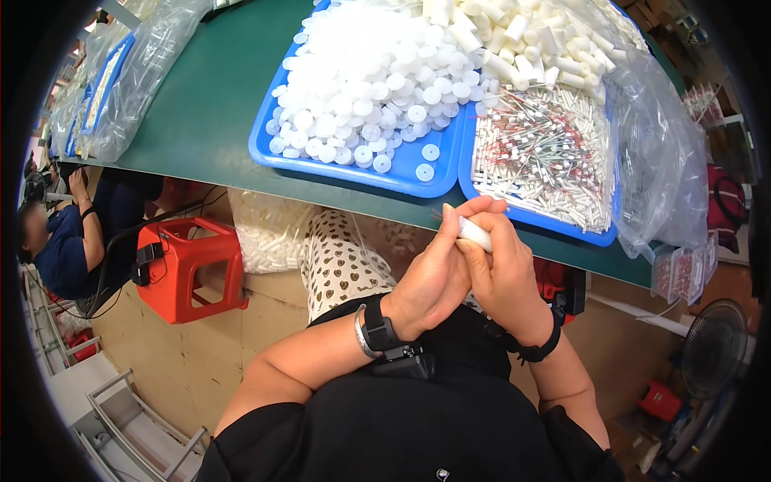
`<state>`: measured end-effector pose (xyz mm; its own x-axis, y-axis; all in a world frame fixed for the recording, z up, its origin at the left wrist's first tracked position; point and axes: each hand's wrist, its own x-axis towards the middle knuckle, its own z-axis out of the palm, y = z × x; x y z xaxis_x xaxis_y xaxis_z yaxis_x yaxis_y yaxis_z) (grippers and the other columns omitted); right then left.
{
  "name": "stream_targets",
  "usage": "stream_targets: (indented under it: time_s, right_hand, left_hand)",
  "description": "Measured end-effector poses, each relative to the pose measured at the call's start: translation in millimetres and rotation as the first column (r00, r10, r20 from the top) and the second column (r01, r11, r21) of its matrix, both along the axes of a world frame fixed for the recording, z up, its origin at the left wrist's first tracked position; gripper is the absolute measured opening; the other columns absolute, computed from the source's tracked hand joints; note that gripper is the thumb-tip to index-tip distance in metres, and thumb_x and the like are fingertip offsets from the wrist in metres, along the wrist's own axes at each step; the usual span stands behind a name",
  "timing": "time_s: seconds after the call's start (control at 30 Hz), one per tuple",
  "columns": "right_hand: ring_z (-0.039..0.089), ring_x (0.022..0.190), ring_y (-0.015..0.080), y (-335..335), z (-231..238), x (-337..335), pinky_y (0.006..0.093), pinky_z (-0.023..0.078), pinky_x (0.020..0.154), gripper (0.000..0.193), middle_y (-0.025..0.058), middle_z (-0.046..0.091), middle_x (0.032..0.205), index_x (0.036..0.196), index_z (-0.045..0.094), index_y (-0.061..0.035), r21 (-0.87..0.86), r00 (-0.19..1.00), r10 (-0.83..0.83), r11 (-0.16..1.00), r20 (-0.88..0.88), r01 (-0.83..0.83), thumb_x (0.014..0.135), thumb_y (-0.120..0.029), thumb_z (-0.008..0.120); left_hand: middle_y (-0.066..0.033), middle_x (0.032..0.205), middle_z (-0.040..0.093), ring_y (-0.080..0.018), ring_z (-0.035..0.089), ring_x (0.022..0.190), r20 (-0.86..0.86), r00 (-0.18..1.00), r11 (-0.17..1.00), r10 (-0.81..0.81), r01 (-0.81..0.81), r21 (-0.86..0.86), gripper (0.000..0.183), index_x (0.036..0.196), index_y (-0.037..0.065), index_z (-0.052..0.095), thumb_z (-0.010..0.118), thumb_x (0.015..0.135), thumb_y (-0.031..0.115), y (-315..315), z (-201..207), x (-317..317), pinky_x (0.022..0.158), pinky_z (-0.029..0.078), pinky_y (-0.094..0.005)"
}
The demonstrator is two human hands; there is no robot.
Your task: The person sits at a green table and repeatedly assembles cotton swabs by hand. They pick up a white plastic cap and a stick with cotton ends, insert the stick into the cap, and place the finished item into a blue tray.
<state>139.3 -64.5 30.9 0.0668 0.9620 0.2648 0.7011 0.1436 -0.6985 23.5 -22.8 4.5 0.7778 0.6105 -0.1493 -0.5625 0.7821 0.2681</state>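
Observation:
In front of the bench edge, my two hands meet around a smooth white cylinder (474,234). My right hand (507,281) is closed on it, with the thumb along its near side. My left hand (430,285) is closed against its left end, thumb raised and fingertips behind the cylinder. Faint thin wire ends show beside the left thumb; what they belong to is hidden. Just beyond, a blue tray (610,210) holds small white parts with red and pale wire leads (538,132). Left of it, another blue tray (321,170) carries a heap of translucent white discs (369,88).
Cream-coloured cylinders (530,36) are piled at the back right beside clear plastic sheeting (658,136). A red stool (189,269) stands left below the green bench (209,88). A person (76,237) sits at far left. A fan (715,345) is at right.

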Motion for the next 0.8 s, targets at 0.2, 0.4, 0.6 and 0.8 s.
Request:
stream_targets:
  time_s: [0.2,0.4,0.6,0.8]
  right_hand:
    - [0.059,0.078,0.0178,-7,5,-3,0.0296,0.047,0.067,0.017,0.0112,0.062,0.090,0.110,0.052,0.0013,-0.160,0.962,-0.022,0.987,-0.271,-0.023,0.096,-0.007,0.056]
    - [0.055,0.062,0.0116,-12,-9,-2,0.0237,0.043,0.055,0.021,0.0082,0.060,0.085,0.113,0.051,0.0014,-0.297,0.822,-0.092,0.950,-0.562,-0.096,0.101,-0.016,0.048]
    - [0.036,0.041,0.0052,-12,1,10,0.0190,0.030,0.038,0.038,0.0056,0.054,0.071,0.111,0.054,0.0026,-0.408,0.105,-0.417,0.754,-0.903,-0.514,0.106,-0.030,0.037]
    - [0.042,0.044,0.0077,-17,-11,4,0.0229,0.036,0.041,0.034,0.0054,0.057,0.074,0.115,0.054,0.0015,-0.466,0.425,-0.278,0.767,-0.861,-0.442,0.105,-0.028,0.040]
  left_hand:
    - [-0.0110,0.149,0.037,-0.0260,0.040,0.135,-0.136,0.990,0.985,0.036,-0.011,0.175,0.064,0.150,0.011,0.025,0.023,0.103,0.053,-3,0,-4,0.111,0.035,-0.0432]
    - [-0.0126,0.149,0.037,-0.0271,0.044,0.132,-0.263,0.965,0.971,-0.002,0.064,0.230,0.066,0.152,0.010,0.022,0.023,0.102,0.054,-4,2,-11,0.108,0.040,-0.0430]
    - [-0.0149,0.147,0.040,-0.0278,0.044,0.132,-0.223,0.974,0.977,-0.034,0.080,0.199,0.066,0.151,0.006,0.026,0.022,0.103,0.052,5,2,-22,0.108,0.040,-0.0418]
    - [-0.0162,0.135,0.052,-0.0269,0.054,0.121,-0.297,0.953,0.947,-0.065,0.153,0.284,0.058,0.144,0.001,0.038,0.023,0.107,0.043,2,-10,-25,0.104,0.044,-0.0398]
